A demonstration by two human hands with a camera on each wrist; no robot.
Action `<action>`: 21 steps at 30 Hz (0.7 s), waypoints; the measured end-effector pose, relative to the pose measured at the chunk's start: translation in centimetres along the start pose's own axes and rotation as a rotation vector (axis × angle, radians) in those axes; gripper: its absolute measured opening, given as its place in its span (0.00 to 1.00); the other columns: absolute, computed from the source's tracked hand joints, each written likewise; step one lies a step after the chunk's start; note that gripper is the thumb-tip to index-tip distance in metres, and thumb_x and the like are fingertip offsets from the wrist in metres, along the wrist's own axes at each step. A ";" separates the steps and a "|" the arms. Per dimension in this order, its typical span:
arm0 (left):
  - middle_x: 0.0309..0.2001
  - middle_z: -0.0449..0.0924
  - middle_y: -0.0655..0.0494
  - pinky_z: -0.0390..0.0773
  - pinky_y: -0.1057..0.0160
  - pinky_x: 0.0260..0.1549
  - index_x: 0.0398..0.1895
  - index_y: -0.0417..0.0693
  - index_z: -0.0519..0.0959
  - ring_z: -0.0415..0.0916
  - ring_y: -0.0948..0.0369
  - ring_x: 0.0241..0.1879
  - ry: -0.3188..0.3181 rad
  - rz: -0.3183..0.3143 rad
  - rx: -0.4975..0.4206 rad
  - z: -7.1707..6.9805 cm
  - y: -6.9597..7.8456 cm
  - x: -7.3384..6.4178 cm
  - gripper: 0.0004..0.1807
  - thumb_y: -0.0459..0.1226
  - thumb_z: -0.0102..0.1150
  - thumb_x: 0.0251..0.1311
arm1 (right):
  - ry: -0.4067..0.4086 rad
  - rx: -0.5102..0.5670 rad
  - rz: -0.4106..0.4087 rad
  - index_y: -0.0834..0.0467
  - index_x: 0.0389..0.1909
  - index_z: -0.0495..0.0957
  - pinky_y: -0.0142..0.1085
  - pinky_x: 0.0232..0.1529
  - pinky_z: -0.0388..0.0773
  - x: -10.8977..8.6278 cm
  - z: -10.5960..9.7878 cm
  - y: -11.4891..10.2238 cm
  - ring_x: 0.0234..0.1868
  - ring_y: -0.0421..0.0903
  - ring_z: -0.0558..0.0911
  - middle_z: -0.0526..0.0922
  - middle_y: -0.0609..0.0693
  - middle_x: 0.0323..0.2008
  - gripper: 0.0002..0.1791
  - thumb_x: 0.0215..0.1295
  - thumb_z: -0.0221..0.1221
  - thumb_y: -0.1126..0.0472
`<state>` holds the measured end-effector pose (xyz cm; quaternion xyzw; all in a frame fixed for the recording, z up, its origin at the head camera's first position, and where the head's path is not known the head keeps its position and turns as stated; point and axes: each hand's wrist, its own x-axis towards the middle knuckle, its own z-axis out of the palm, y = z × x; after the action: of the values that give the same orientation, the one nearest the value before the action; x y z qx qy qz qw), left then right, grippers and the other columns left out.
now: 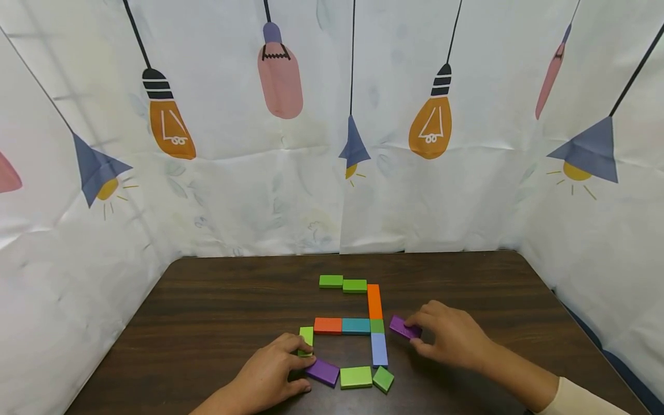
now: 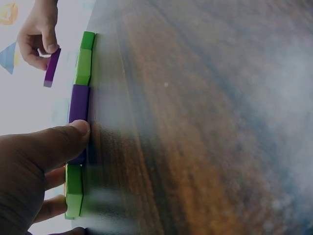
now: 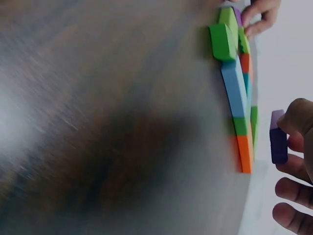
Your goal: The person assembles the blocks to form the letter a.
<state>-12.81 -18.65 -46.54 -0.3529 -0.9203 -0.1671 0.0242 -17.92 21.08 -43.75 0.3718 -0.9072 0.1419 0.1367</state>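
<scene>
In the head view my left hand (image 1: 277, 372) is at the lower left of a figure of flat coloured blocks. Its thumb and a finger pinch the left end of a purple block (image 1: 324, 372); another finger touches the upright lime block (image 1: 306, 340) just above. The left wrist view shows the thumb against the side of that purple block (image 2: 78, 104). My right hand (image 1: 451, 334) pinches a second purple block (image 1: 403, 326) between thumb and fingers, right of the figure. In the right wrist view this block (image 3: 279, 139) appears raised off the table.
Beside the left purple block lie a lime block (image 1: 355, 377) and a tilted green block (image 1: 383, 380). A light blue block (image 1: 379, 349), green square (image 1: 377, 326) and orange block (image 1: 374, 301) form the right column. Red (image 1: 328, 325) and teal (image 1: 355, 326) blocks cross the middle.
</scene>
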 end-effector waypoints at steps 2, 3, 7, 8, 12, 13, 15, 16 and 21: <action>0.55 0.78 0.65 0.82 0.59 0.46 0.55 0.52 0.88 0.73 0.63 0.56 -0.001 -0.003 0.000 0.0 0.0 0.0 0.23 0.49 0.75 0.58 | 0.016 0.002 -0.024 0.44 0.42 0.87 0.27 0.26 0.72 -0.3 0.1 -0.3 0.35 0.33 0.73 0.79 0.35 0.35 0.15 0.53 0.75 0.52; 0.55 0.78 0.65 0.82 0.59 0.46 0.55 0.52 0.88 0.73 0.63 0.56 -0.003 -0.005 -0.001 0.0 0.0 0.0 0.23 0.49 0.75 0.58 | 0.027 0.002 -0.037 0.44 0.42 0.87 0.27 0.26 0.72 -0.5 0.2 -0.4 0.35 0.33 0.74 0.79 0.34 0.35 0.15 0.52 0.75 0.52; 0.55 0.78 0.65 0.83 0.59 0.45 0.55 0.52 0.88 0.73 0.63 0.56 -0.009 -0.010 -0.003 -0.1 0.1 0.1 0.23 0.49 0.75 0.58 | 0.073 0.016 -0.097 0.44 0.41 0.87 0.26 0.28 0.73 -1.1 0.6 -0.8 0.36 0.32 0.75 0.78 0.33 0.35 0.15 0.50 0.77 0.53; 0.55 0.78 0.65 0.83 0.59 0.45 0.55 0.52 0.88 0.73 0.63 0.56 -0.009 -0.010 -0.005 -0.1 0.1 0.1 0.23 0.49 0.75 0.58 | 0.074 0.022 -0.103 0.44 0.41 0.87 0.25 0.28 0.73 -1.3 0.6 -0.9 0.36 0.32 0.74 0.78 0.33 0.35 0.16 0.50 0.77 0.53; 0.55 0.78 0.65 0.83 0.59 0.45 0.55 0.52 0.88 0.73 0.63 0.56 -0.006 -0.008 -0.004 -0.1 0.1 0.1 0.23 0.49 0.75 0.58 | 0.045 0.048 -0.100 0.43 0.41 0.87 0.24 0.28 0.72 -1.9 0.7 -1.5 0.36 0.31 0.73 0.77 0.32 0.35 0.14 0.53 0.76 0.51; 0.55 0.78 0.65 0.83 0.59 0.45 0.55 0.52 0.88 0.73 0.63 0.56 -0.005 -0.008 -0.003 -0.1 0.0 0.1 0.23 0.49 0.75 0.58 | 0.034 0.058 -0.099 0.43 0.42 0.87 0.24 0.28 0.72 -2.1 0.7 -1.6 0.36 0.31 0.73 0.77 0.32 0.35 0.14 0.54 0.75 0.50; 0.55 0.78 0.64 0.83 0.60 0.45 0.55 0.52 0.88 0.73 0.63 0.56 -0.003 -0.006 -0.002 0.0 0.0 0.0 0.23 0.49 0.75 0.58 | 0.014 0.076 -0.095 0.42 0.43 0.86 0.25 0.28 0.72 -2.4 0.7 -1.9 0.36 0.31 0.73 0.76 0.31 0.36 0.13 0.57 0.74 0.50; 0.55 0.78 0.64 0.82 0.60 0.45 0.55 0.52 0.88 0.73 0.63 0.56 -0.003 -0.005 -0.003 0.0 0.0 0.0 0.23 0.49 0.75 0.58 | 0.012 0.081 -0.099 0.42 0.43 0.86 0.25 0.28 0.72 -2.6 0.7 -2.0 0.36 0.31 0.73 0.76 0.31 0.36 0.13 0.57 0.74 0.49; 0.55 0.78 0.64 0.82 0.60 0.45 0.55 0.51 0.88 0.73 0.63 0.56 -0.003 -0.004 -0.007 -0.1 0.1 0.0 0.23 0.49 0.75 0.58 | 0.037 0.113 -0.156 0.40 0.44 0.86 0.21 0.29 0.70 -3.4 0.8 -2.6 0.36 0.29 0.72 0.75 0.30 0.36 0.14 0.57 0.75 0.50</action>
<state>-12.75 -18.68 -46.40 -0.3514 -0.9204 -0.1698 0.0211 -13.82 21.22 -45.28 0.4456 -0.8634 0.1886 0.1431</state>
